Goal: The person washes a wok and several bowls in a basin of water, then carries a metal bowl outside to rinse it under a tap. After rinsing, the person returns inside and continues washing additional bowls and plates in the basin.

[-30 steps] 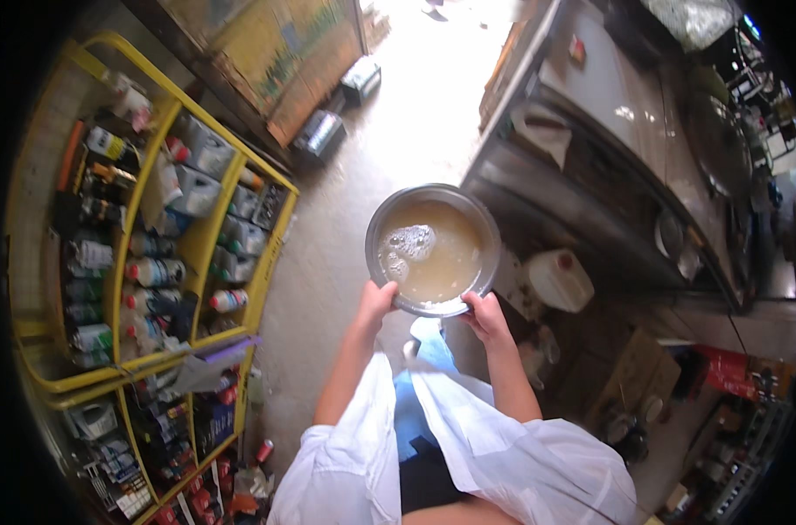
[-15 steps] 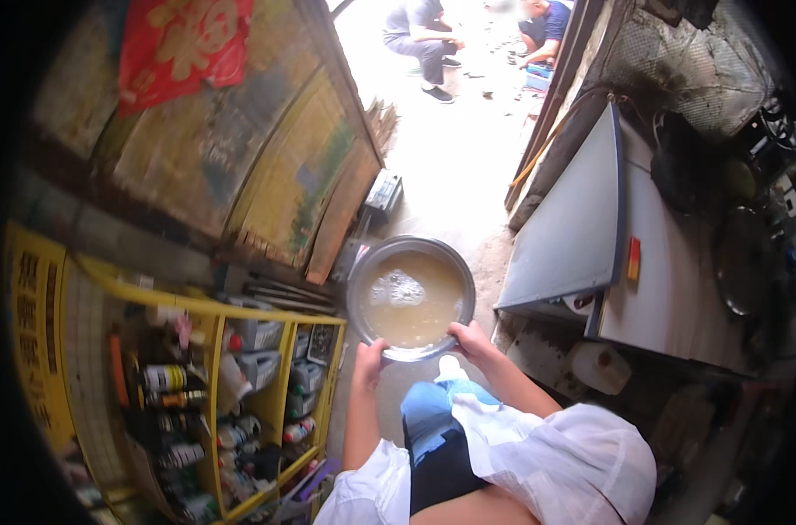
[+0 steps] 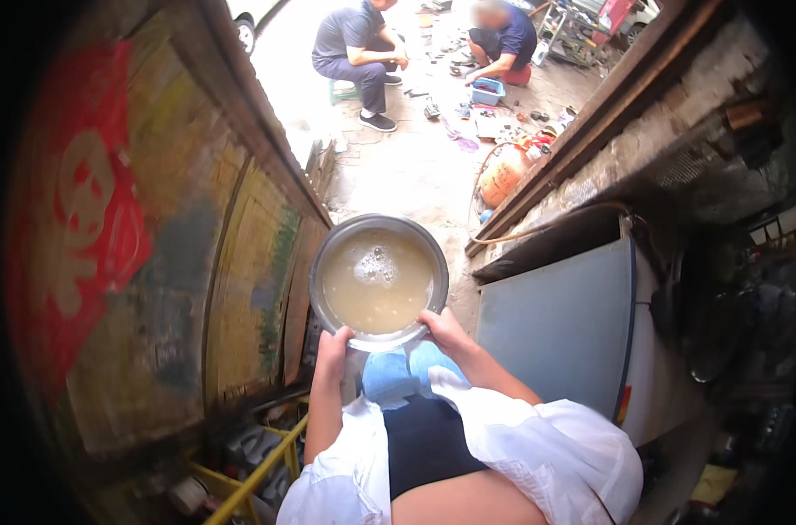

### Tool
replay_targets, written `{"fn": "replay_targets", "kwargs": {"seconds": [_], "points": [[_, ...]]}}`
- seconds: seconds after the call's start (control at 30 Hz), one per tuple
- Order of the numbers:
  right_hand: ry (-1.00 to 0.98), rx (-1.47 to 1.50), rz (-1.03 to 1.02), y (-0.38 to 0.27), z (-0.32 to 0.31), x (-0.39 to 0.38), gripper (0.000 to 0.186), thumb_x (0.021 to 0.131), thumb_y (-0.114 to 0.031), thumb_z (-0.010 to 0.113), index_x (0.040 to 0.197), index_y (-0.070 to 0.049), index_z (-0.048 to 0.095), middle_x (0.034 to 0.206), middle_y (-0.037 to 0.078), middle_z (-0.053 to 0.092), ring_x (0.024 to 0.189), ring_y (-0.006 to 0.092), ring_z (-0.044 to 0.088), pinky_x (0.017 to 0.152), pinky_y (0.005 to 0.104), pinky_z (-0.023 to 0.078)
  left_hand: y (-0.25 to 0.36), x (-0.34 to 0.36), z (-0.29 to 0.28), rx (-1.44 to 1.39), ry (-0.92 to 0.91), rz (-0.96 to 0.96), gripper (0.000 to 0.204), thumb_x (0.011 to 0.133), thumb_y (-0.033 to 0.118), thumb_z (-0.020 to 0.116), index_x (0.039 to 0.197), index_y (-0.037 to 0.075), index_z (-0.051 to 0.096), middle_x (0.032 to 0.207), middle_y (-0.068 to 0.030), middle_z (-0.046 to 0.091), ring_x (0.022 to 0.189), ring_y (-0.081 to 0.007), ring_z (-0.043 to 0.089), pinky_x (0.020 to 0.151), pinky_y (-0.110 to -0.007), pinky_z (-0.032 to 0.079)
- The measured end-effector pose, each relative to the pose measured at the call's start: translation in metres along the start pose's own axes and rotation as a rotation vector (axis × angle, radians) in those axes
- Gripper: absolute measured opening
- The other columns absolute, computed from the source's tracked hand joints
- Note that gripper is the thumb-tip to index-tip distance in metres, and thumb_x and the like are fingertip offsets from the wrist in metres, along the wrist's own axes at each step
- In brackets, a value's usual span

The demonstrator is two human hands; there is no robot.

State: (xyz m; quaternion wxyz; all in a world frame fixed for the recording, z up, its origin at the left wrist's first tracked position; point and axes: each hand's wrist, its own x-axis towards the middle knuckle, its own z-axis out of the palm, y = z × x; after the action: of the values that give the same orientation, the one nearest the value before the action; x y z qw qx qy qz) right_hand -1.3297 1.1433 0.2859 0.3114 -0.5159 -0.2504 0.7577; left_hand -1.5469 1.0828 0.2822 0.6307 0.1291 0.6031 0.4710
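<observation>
A round metal basin (image 3: 321,302) is held level in front of my body. Cloudy tan water (image 3: 380,297) fills much of it, with a patch of white foam (image 3: 376,264) floating on top. My left hand (image 3: 332,348) grips the near left rim, its thumb over the edge. On the near right rim my right hand (image 3: 446,331) is closed the same way. The fingers beneath the rim are hidden by the basin.
An open doorway lies ahead, with a painted wooden door (image 3: 179,289) on the left and a grey cabinet (image 3: 555,315) on the right. Outside, two people sit among scattered items and a blue bin (image 3: 486,91). A yellow shelf (image 3: 267,468) stands at lower left.
I have moved forward with the basin toward the doorway. The shelf has slid back toward the lower left, and more of the ground outside shows. Both hands keep their hold.
</observation>
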Motion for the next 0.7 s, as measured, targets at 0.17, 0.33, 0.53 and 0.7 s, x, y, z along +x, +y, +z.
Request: {"fn": "replay_targets", "kwargs": {"seconds": [0.17,0.33,0.53,0.7], "points": [[0.035,-0.009,0.006,-0.085,0.017,0.09,0.029,0.078,-0.006,0.051,0.103,0.006,0.053,0.087,0.01,0.059,0.074,0.0194,0.062,0.065,0.0341,0.055,0.079,0.103,0.024,0.069,-0.035,-0.017,0.031,0.071,0.007,0.049,0.101,-0.003,0.053,0.086,-0.0074,0.058,0.073,-0.0156,0.058,0.06,-0.027,0.049],[-0.03,-0.011,0.0,-0.152,0.024,0.182,0.037,0.077,-0.009,0.051,0.111,0.005,0.05,0.098,0.013,0.059,0.085,0.0214,0.061,0.07,0.0355,0.055,0.146,0.186,0.057,0.055,-0.008,-0.021,0.035,0.071,0.007,0.049,0.104,-0.003,0.051,0.09,-0.0092,0.057,0.078,-0.0182,0.059,0.064,-0.031,0.051],[0.06,-0.073,0.032,-0.244,0.044,0.257,0.036,0.076,-0.007,0.051,0.111,0.003,0.048,0.092,0.01,0.058,0.078,0.0185,0.061,0.065,0.0331,0.053,0.211,0.262,0.098,-0.034,0.058,-0.039,0.036,0.072,0.006,0.051,0.106,-0.002,0.048,0.091,-0.0093,0.057,0.078,-0.0187,0.06,0.063,-0.03,0.052],[-0.032,-0.061,0.071,-0.317,0.066,0.323,0.043,0.075,-0.007,0.051,0.116,0.002,0.045,0.097,0.012,0.058,0.082,0.0204,0.061,0.068,0.0353,0.053,0.272,0.326,0.107,-0.031,0.033,-0.013,0.038,0.073,0.005,0.049,0.109,-0.004,0.046,0.094,-0.0109,0.058,0.078,-0.0179,0.062,0.062,-0.027,0.054]]}}
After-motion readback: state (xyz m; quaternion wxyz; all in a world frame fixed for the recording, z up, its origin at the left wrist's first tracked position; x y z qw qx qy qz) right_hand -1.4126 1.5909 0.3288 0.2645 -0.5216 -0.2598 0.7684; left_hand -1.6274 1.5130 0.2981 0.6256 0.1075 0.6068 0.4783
